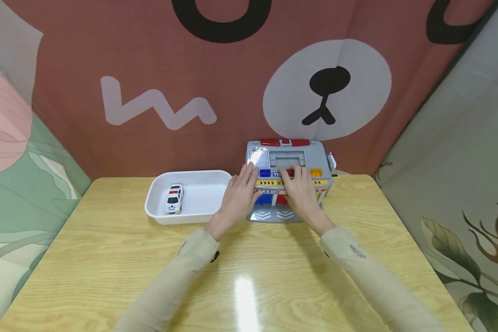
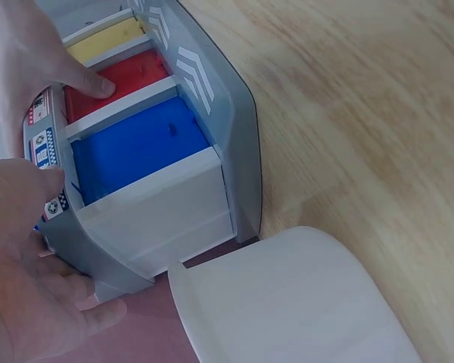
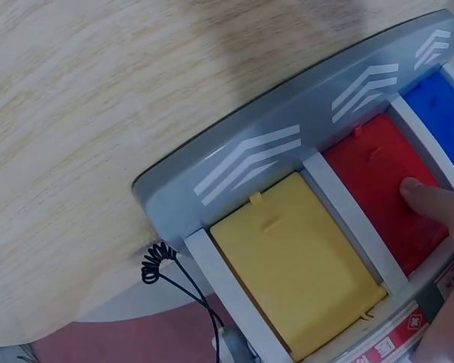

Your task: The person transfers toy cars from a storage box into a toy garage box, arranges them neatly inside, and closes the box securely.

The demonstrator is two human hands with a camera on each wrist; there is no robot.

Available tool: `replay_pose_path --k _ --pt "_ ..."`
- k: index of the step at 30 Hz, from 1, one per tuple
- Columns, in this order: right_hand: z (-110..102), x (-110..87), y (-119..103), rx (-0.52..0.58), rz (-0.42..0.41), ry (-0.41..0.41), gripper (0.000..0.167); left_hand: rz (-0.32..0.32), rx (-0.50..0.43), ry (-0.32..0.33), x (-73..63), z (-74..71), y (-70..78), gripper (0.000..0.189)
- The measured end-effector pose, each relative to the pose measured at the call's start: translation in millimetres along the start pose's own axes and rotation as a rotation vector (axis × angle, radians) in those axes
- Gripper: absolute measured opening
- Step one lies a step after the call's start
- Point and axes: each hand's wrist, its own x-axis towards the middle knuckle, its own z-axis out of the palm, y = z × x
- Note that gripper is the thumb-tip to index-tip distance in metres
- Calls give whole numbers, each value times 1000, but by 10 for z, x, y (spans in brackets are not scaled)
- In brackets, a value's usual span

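Observation:
A grey toy garage (image 1: 325, 166) stands at the back of the table, with blue (image 2: 140, 147), red (image 2: 125, 79) and yellow (image 3: 295, 265) doors along its front. All three doors appear closed. My left hand (image 1: 240, 196) lies over the garage's left top corner, fingers extended. On the roof's front edge rests my right hand (image 1: 300, 189), fingertips near the red button (image 1: 290, 172). Its thumb (image 3: 420, 193) touches the red door. Left of the garage, a white toy police car (image 1: 174, 199) sits in a white tray (image 1: 205, 219).
Blue (image 1: 265, 173) and orange (image 1: 316, 172) buttons flank the red one. A coiled black cord (image 3: 159, 261) hangs off the garage's side. Behind the wooden table (image 1: 249, 258) hangs a curtain (image 1: 232, 92) with a bear face.

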Motion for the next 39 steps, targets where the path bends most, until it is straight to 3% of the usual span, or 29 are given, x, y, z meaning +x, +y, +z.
replay_pose_path --k 11,17,24,39 --pt "-69 3 -10 49 -26 -50 78 -15 19 -34 -24 -23 9 67" --pt "-146 -77 -43 150 -83 -127 79 -6 28 -45 -149 8 -7 65" --pt "-337 -52 82 328 -75 -193 69 -7 1 -13 -89 2 -26 66" --pt "-380 -104 162 277 -40 -241 71 -15 -20 -48 -5 -14 9 67"
